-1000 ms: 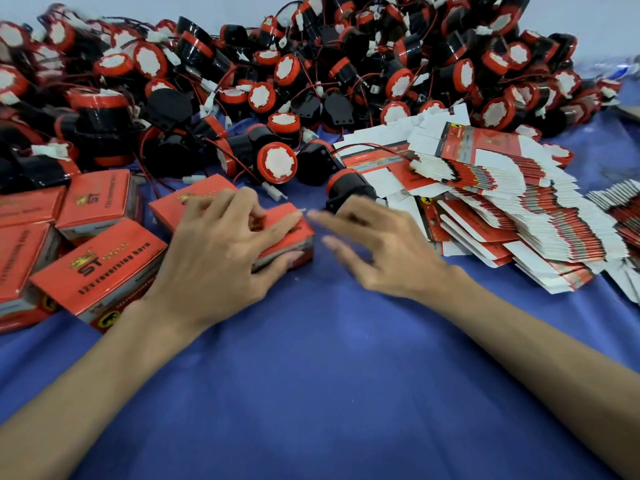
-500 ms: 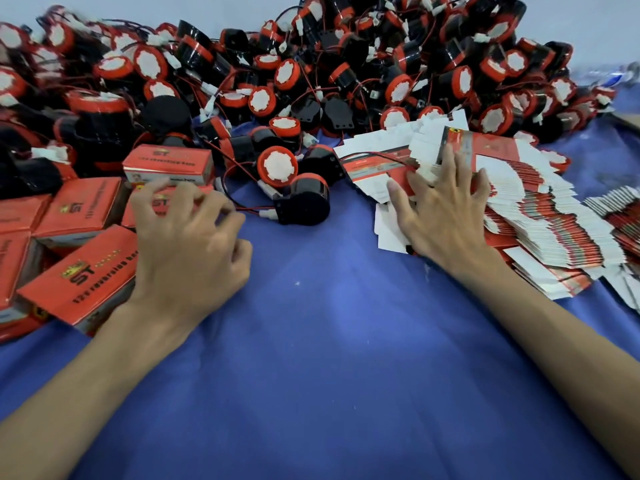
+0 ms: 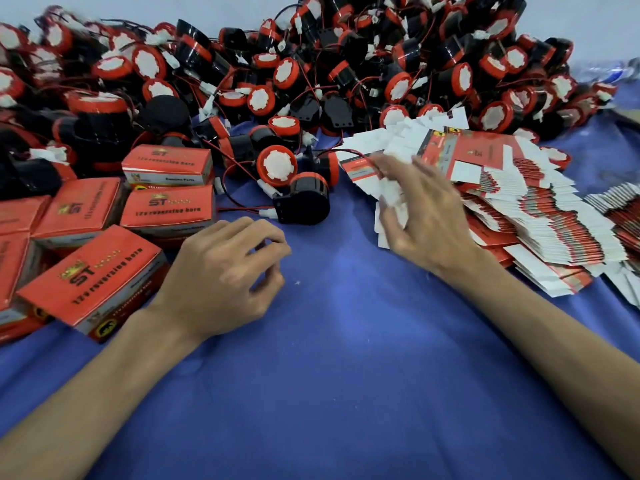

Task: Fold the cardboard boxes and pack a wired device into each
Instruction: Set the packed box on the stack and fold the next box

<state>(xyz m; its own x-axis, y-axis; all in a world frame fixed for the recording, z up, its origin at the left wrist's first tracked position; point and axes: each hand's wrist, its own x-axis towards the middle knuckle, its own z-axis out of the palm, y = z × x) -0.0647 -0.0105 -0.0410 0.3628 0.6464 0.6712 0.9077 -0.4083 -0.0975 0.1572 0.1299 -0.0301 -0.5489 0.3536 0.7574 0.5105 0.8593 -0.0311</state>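
— What's the left hand (image 3: 214, 282) doing?

— Not much. It hovers low over the blue counter (image 3: 329, 375), fingers loosely curled, thumb near the forefinger, nothing in it. The folded red boxes (image 3: 93, 282) sit just to its left, all closed, with a few more beyond its knuckles.

— And the right hand (image 3: 429, 223)?

— It's at the near edge of the heap of flat cardboard blanks (image 3: 519, 216), which fans away to its right. The fingers are spread and bent over the white flaps. It's blurred from where I stand, so I can't tell whether it has pinched one of them or only touches the top of the heap.

— Any device close by?

— One wired device (image 3: 304, 202), black with a red band, lies on its side between the two hands, a little beyond the fingertips. Its red wire and white plug trail toward the left hand, but it touches neither hand. Past both hands, the big pile of devices (image 3: 311, 64) runs across the back of the counter, tangled in red wire.
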